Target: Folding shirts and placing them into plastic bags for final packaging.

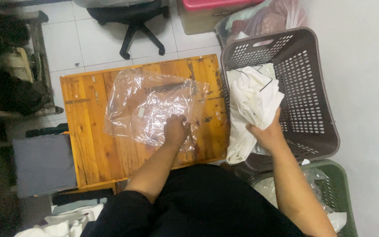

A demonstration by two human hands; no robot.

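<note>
On the orange wooden bench (88, 145) my left hand (175, 131) is pressing the clear crinkled plastic bag (150, 107), fingers curled on it — my right hand (266, 134) is gripping white folded cloth (253, 109) at the grey perforated basket (312, 87) — bagging looks next, needing the bag's mouth opened.

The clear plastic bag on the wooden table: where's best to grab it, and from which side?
Probably the near edge of the clear plastic bag, coming from the person's side. It lies flat and crinkled on the wooden table, and the left hand already presses that edge, so pinch a raised wrinkle there.
</note>
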